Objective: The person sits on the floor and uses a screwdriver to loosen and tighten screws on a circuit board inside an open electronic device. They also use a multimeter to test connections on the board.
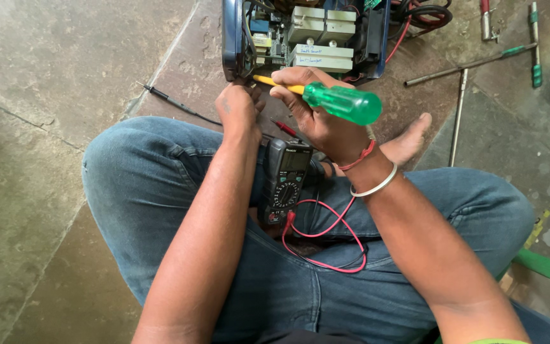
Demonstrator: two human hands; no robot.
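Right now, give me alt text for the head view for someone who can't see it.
The right hand holds a green-handled screwdriver at the edge of an opened blue electronics unit on the stone floor, the left hand beside it. A black multimeter with red leads rests on the person's lap.

one green-handled screwdriver (342, 102), one black multimeter (284, 181), one opened blue device (303, 38), two T-handle wrenches (472, 64), two hands (316, 118)

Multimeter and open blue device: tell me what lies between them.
In the head view, the left hand and the right hand, holding a green-handled screwdriver, lie between multimeter and device.
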